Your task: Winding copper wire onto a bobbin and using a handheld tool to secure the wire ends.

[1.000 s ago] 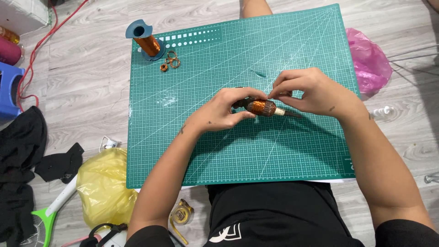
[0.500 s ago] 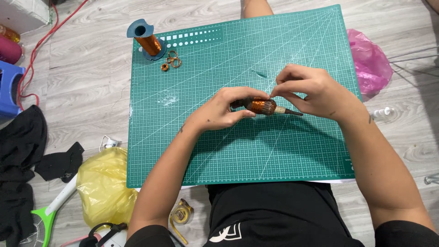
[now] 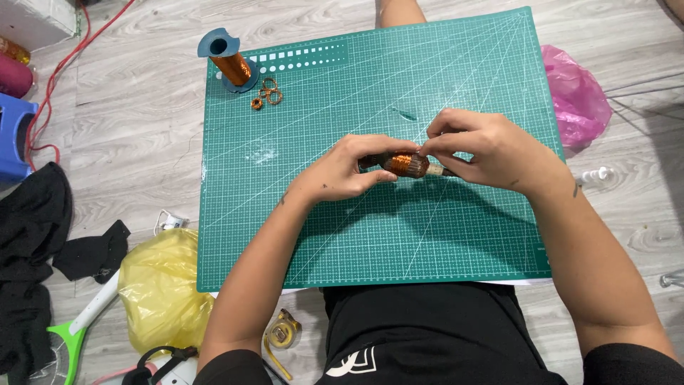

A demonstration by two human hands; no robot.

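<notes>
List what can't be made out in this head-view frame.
- Coil: only its copper-wound middle shows; the left hand covers one end, the right hand the other.
- Wire end: too thin to see at the right fingertips.
- Small rings by the spool: too small to tell what they are.
- Racket: cut off by the bottom edge.
- Stool: cut off by the left edge.

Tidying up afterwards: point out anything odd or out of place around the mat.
Small copper wire loops lie loose on the green cutting mat beside the copper wire spool. A whitish scuff marks the mat.
</notes>
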